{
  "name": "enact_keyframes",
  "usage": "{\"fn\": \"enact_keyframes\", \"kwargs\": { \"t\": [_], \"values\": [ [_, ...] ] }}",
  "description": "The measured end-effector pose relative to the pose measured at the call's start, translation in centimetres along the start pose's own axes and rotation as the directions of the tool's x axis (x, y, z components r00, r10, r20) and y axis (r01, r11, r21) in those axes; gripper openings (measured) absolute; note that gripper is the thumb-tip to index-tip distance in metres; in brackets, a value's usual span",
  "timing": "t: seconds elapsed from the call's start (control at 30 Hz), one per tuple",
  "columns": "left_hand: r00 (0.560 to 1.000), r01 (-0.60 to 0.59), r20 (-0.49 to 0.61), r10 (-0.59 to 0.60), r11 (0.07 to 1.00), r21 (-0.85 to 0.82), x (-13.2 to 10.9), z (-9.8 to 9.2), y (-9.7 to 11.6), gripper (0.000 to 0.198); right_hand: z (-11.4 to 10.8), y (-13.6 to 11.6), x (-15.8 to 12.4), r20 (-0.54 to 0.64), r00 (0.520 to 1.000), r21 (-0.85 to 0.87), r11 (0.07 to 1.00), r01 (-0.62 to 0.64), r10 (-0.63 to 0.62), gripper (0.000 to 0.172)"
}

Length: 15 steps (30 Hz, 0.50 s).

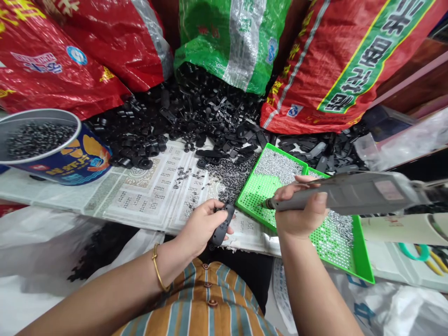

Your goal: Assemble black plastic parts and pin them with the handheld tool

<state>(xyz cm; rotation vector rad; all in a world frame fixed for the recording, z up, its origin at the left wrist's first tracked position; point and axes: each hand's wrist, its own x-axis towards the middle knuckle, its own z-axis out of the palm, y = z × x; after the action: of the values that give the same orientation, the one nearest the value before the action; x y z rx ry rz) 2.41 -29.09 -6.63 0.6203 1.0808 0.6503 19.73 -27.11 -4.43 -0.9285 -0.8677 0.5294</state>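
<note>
Holds a black plastic part (221, 232) in a narrow pinch of the left hand (203, 225). Grips a grey power tool (357, 192) in the right hand (300, 212), closed around it, pointing it left over the green tray (252, 191) below that grip. Has loose black pieces (213, 116) heaped beyond the left grip, and a blue tub (75, 163) well to its left.

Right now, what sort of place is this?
Probably a small assembly workshop: a gray power tool in the right hand, a green tray of small silvery pieces, and a heap of black parts.
</note>
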Motion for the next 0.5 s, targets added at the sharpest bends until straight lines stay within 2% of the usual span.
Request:
{"fn": "enact_keyframes", "kwargs": {
  "t": [0.1, 0.27, 0.5],
  "values": [
    [1.0, -0.013, -0.011, 0.013, 1.0, 0.017, 0.1, 0.1, -0.1, 0.016, 0.7, -1.5, 0.2, 0.007, 1.0, 0.06, 0.998, 0.002, -0.002, 0.039],
    [1.0, -0.016, -0.015, 0.016, 1.0, -0.017, 0.2, 0.2, -0.3, 0.017, 3.1, -3.6, -0.8, 0.121, 0.989, 0.171, 0.979, -0.108, 0.088, 0.042],
    [1.0, -0.02, -0.012, 0.019, 0.997, -0.075, 0.2, 0.4, -0.3, 0.018, 5.4, -3.1, -1.9, 0.197, 0.972, 0.197, 0.966, -0.167, 0.128, 0.037]
  ]
}}
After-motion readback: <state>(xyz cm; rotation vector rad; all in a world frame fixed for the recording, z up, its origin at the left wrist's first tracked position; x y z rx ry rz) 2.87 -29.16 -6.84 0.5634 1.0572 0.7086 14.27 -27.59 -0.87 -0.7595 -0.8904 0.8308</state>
